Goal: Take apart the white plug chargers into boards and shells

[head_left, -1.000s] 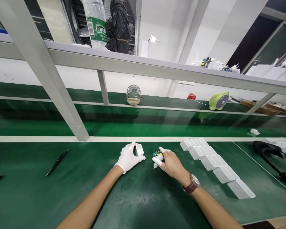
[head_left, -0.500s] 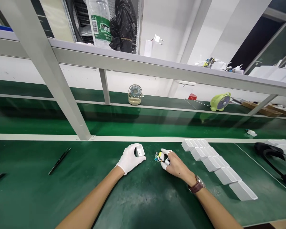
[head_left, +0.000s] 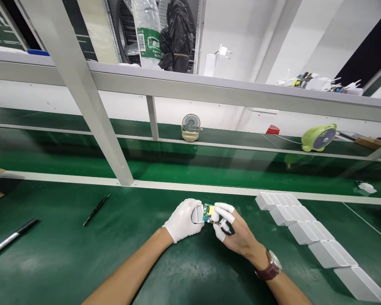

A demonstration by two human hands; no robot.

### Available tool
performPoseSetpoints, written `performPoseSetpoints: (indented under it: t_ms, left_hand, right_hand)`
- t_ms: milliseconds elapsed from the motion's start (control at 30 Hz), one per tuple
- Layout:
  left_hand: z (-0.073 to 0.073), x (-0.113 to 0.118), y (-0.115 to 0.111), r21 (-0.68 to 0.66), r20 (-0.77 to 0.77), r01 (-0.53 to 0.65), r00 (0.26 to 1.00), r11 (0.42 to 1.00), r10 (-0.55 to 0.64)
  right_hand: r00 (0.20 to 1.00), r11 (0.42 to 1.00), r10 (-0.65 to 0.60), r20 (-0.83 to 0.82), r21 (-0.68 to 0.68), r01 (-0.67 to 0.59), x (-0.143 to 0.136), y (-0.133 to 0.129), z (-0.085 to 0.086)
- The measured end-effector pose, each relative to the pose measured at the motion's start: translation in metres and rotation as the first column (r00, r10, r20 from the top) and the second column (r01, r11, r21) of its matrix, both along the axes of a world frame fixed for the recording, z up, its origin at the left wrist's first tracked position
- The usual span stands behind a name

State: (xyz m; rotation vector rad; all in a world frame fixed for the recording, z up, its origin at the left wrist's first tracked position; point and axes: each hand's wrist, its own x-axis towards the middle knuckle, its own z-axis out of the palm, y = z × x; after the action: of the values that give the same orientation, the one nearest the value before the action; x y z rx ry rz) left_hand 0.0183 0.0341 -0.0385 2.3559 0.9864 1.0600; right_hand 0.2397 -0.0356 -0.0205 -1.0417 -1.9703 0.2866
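Note:
My left hand (head_left: 183, 221), in a white glove, is closed around a small white plastic case (head_left: 197, 214) whose open end faces right. My right hand (head_left: 238, 228), with white covers on the fingertips, grips a small green circuit board (head_left: 208, 213) carrying a yellow block and other parts. The board's left edge is at the mouth of the case; whether it is inside cannot be made out. A white piece (head_left: 224, 225) with a dark part hangs by the board under my right fingers. Rows of white plastic cases (head_left: 311, 232) stand to the right.
Two pens, a thin black one (head_left: 96, 210) and a silver-and-black one (head_left: 11, 239), lie on the green table at left. A slanted metal post (head_left: 92, 106) rises from the table's back rail. Behind stand a small fan (head_left: 191, 127) and a green fan (head_left: 318, 138).
Both hands have come together, bringing the circuit board from a gap away up to the mouth of the case. The case has turned so its opening faces the board. The view has shifted left.

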Motion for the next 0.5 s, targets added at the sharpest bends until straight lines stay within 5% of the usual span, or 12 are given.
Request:
performPoseSetpoints:
  t_ms: [233, 367, 500]
  left_hand:
    - [0.0012, 0.0009, 0.0021, 0.147, -0.045, 0.102, 0.994, 0.984, -0.097]
    - [-0.0043, -0.0021, 0.0037, 0.065, -0.066, 0.095, 0.994, 0.993, -0.09]
    - [-0.0052, -0.0026, 0.0055, 0.028, -0.074, 0.097, 0.993, 0.995, -0.095]
  right_hand:
    - [0.985, 0.985, -0.023, 0.169, 0.174, -0.007, 0.0084, -0.0033, -0.0052]
    - [0.989, 0.997, -0.02, 0.147, 0.081, 0.008, 0.0083, -0.0039, -0.0048]
    - [0.982, 0.991, -0.024, 0.185, 0.136, -0.001, 0.0075, -0.0041, -0.0042]
